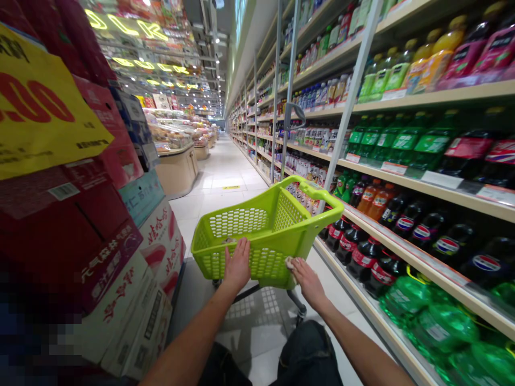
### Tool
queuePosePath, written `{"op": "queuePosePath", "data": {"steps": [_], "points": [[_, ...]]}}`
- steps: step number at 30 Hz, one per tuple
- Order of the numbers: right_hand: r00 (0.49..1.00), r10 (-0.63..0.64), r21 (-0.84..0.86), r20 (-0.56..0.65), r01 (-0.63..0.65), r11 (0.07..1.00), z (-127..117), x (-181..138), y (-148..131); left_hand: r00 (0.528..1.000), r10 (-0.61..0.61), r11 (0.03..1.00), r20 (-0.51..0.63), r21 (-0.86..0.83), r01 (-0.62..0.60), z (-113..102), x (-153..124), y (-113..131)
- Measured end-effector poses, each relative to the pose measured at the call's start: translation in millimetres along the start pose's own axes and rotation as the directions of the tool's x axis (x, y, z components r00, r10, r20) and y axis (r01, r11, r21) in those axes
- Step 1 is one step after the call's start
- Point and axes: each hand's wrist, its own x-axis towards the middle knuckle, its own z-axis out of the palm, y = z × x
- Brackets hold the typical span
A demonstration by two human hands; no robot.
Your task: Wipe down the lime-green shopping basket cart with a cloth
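A lime-green plastic shopping cart [289, 236] stands side-on right in front of me, with its handle to the right. My left hand [238, 265] lies against the near side wall of its basket, fingers stretched up towards the rim and holding nothing. My right hand [308, 279] presses a pale, crumpled cloth [290, 264] to the same wall, low and near the handle end. Part of the cloth is hidden under the fingers. Something small and pale lies inside the basket beyond my left fingertips; I cannot make out what it is.
Drink shelves [422, 182] with soda bottles line the right side, close to the cart handle. Stacked cartons [116, 279] under a yellow price sign [44, 102] rise on the left. Past the cart, a tiled aisle [225, 161] runs by a wooden display counter [177, 169].
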Motion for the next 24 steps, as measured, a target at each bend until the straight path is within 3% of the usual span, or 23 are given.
{"op": "queuePosePath", "data": {"steps": [2, 5, 8, 11, 13, 15, 17, 18, 21, 23, 24], "points": [[0.995, 0.035, -0.001, -0.093, -0.036, 0.999, -6.3, 21.4, -6.8, 1.0, -0.008, 1.0, -0.013, -0.012, 0.008, -0.2, 1.1, 2.5], [0.982, 0.042, -0.034, -0.186, -0.049, 0.998, -12.8, 81.5, -22.2, 0.998, -0.001, 1.0, -0.062, -0.028, 0.0, 1.3, 2.0, 10.4], [0.994, -0.083, -0.072, -0.069, 0.078, 0.994, -16.5, 119.0, -22.2, 0.995, 0.012, 0.999, -0.098, -0.032, -0.015, 5.8, 0.6, 13.3], [0.994, -0.107, -0.122, -0.018, 0.104, 0.987, -42.6, 116.3, 18.0, 0.993, 0.045, 0.999, -0.11, -0.022, -0.048, 9.4, -1.1, 8.0], [0.996, -0.019, -0.168, -0.087, 0.004, 0.986, -72.4, 107.3, 59.5, 0.992, 0.065, 0.998, -0.109, -0.015, -0.067, 9.7, -1.5, 5.0], [0.959, 0.162, -0.212, -0.233, -0.213, 0.954, -97.3, 103.3, 92.4, 0.994, 0.057, 0.998, -0.096, -0.026, -0.059, 8.7, -0.8, 5.5], [0.905, 0.28, -0.21, -0.32, -0.356, 0.911, -103.9, 104.8, 101.2, 0.996, 0.03, 0.998, -0.079, -0.047, -0.034, 7.2, 0.6, 8.5], [0.905, 0.288, -0.2, -0.312, -0.359, 0.912, -99.1, 106.5, 95.8, 0.997, 0.02, 0.998, -0.072, -0.055, -0.024, 6.5, 1.6, 10.1], [0.989, 0.094, -0.139, -0.114, -0.11, 0.984, -69.4, 111.5, 62.9, 0.997, 0.03, 0.998, -0.067, -0.057, -0.034, 5.2, 4.5, 11.5], [0.999, -0.043, -0.093, -0.018, 0.042, 0.995, -59.8, 114.2, 53.4, 0.997, 0.045, 0.998, -0.07, -0.049, -0.048, 4.8, 6.0, 9.4], [0.999, -0.044, -0.091, -0.027, 0.042, 0.995, -62.3, 115.3, 57.4, 0.996, 0.047, 0.998, -0.07, -0.045, -0.05, 4.6, 6.5, 8.1]]}}
